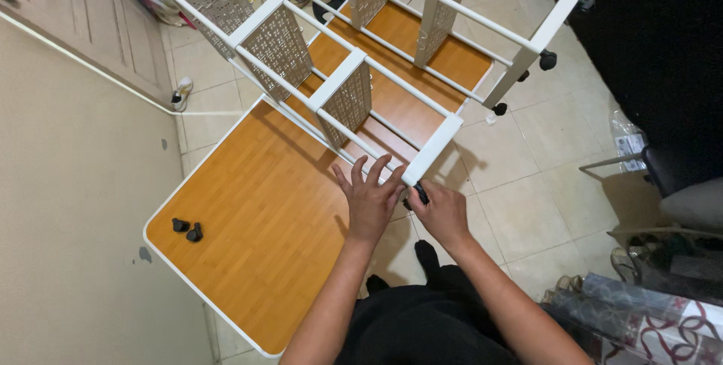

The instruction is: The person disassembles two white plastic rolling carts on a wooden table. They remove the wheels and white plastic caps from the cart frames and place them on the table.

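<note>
The left hand (pixel 370 198) lay spread on the white rack (pixel 433 148) while the right hand (pixel 443 210) pinched a black caster (pixel 419 194) at its corner; two casters (pixel 187 229) lay unfitted.

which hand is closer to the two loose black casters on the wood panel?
Left. The left hand rests on the white frame's corner, on the side toward the casters; the right hand is beyond it, farther away.

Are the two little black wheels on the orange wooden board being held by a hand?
No, the two small black caster wheels lie alone on the orange wooden board.
</note>
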